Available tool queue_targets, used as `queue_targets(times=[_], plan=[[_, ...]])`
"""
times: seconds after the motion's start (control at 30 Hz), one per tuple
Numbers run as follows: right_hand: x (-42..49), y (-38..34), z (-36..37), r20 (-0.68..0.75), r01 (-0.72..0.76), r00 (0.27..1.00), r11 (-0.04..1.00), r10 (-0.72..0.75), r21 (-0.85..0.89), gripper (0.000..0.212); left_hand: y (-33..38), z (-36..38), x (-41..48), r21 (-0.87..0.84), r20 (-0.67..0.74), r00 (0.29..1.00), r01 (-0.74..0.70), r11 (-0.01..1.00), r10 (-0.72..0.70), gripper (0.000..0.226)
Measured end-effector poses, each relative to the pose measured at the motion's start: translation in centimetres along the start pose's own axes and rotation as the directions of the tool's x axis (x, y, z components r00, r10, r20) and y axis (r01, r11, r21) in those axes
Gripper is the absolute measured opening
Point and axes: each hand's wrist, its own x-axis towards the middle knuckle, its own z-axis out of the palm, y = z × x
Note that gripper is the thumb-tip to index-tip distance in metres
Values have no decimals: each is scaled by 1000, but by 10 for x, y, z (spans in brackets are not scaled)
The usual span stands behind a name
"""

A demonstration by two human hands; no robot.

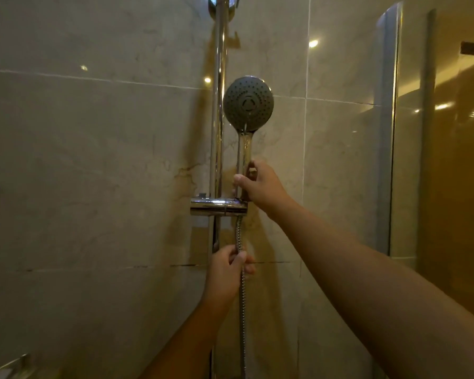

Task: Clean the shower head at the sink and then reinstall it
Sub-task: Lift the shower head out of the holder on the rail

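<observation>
The shower head (248, 103) has a round grey spray face and a chrome handle. It stands upright in the chrome holder (219, 207) on the vertical slide rail (218, 110). My right hand (260, 184) is closed around the lower handle just above the holder. A metal hose (242, 296) hangs down from under the holder. My left hand (227, 269) pinches that hose a short way below the holder.
Beige marble wall tiles (93, 173) fill the left and middle. A glass shower screen (389, 132) with a metal edge stands on the right. A chrome fitting (8, 367) shows at the bottom left corner.
</observation>
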Motion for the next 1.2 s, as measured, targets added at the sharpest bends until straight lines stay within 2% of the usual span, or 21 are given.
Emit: queue_targets(times=[0.27, 0.4, 0.6, 0.67, 0.83, 1.0, 1.2], plan=[[13, -6, -4, 26, 35, 999, 999, -34, -41, 18, 12, 0, 16, -6, -1, 998, -59, 998, 59, 15], [23, -16, -14, 1, 80, 997, 996, -80, -37, 7, 20, 2, 21, -19, -10, 995, -96, 995, 96, 17], [21, -12, -41, -24, 40, 999, 998, -42, -48, 18, 21, 18, 23, -107, 77, 995, -50, 993, 59, 17], [9, -7, -53, -26, 32, 999, 999, -32, -24, 19, 20, 29, 13, -128, 121, 992, -31, 991, 47, 19], [-43, 3, -74, -30, -20, 999, 1000, 20, 4, 40, 6, 56, -22, -155, 137, 991, 16, 988, 5, 24], [-110, 22, -82, 16, -101, 995, 995, 101, -25, 36, -17, 80, -72, -242, 81, 994, 97, 965, -80, 17], [-176, 63, -83, 93, -225, 971, 974, 221, 26, 23, -47, 103, -120, -293, 100, 982, 184, 938, -161, 15]])
